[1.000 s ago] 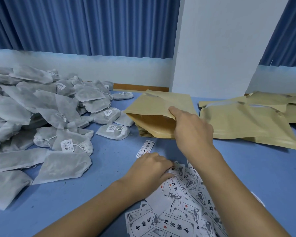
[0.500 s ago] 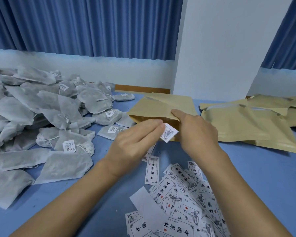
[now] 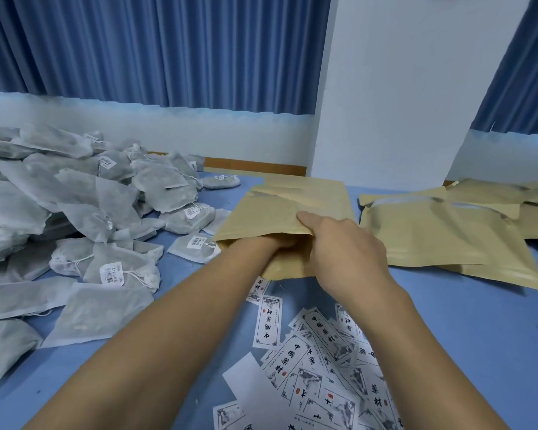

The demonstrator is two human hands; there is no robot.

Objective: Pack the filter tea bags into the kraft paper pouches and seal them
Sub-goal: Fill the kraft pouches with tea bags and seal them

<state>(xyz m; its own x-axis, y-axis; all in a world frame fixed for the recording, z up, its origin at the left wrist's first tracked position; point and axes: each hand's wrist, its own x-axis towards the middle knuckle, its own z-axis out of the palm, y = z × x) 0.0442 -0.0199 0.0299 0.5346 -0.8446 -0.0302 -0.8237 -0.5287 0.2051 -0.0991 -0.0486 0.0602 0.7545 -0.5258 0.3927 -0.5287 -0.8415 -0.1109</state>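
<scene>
A flat kraft paper pouch (image 3: 277, 206) lies at the table's middle on top of a stack of like pouches, with its mouth facing me. My right hand (image 3: 345, 252) grips the upper lip of the mouth, thumb on top, and holds it lifted. My left hand (image 3: 271, 246) is pushed into the mouth up to the knuckles, so its fingers and anything in them are hidden. A big pile of grey filter tea bags (image 3: 75, 206) with small white tags covers the left of the table.
Printed white label cards (image 3: 317, 361) lie scattered on the blue table near me, under my forearms. Several bulging kraft pouches (image 3: 441, 237) lie at the right. A white pillar (image 3: 385, 103) and blue curtains stand behind the table.
My left hand picked a label card from the scattered cards, carried it up to the pouch and went into the mouth. My right hand kept holding the pouch lip.
</scene>
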